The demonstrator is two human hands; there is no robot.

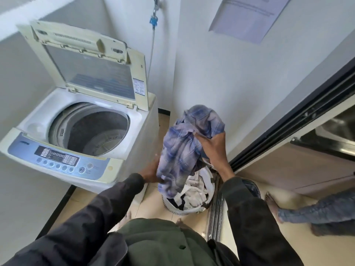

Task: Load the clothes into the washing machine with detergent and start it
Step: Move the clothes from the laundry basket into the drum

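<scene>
Plain white walls (221, 73) meet in a corner under soft, even light. A printed paper sheet (247, 18) is stuck high on the right wall. Near the corner a metal tap (156, 2) with a blue fitting (153, 21) has a thin hose (151, 50) hanging down from it. The floor (153, 204) is pale beige tile, edged on the left by dark skirting (55, 210). On the right stands a dark-framed sliding door (299, 116), its track (216, 214) crossing the floor.

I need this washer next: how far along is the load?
Done: lid up. The drum looks empty. In hand: right hand grips a blue plaid shirt above the basket, left hand against it. Left: loading it and the basket's other clothes, detergent, starting.
</scene>
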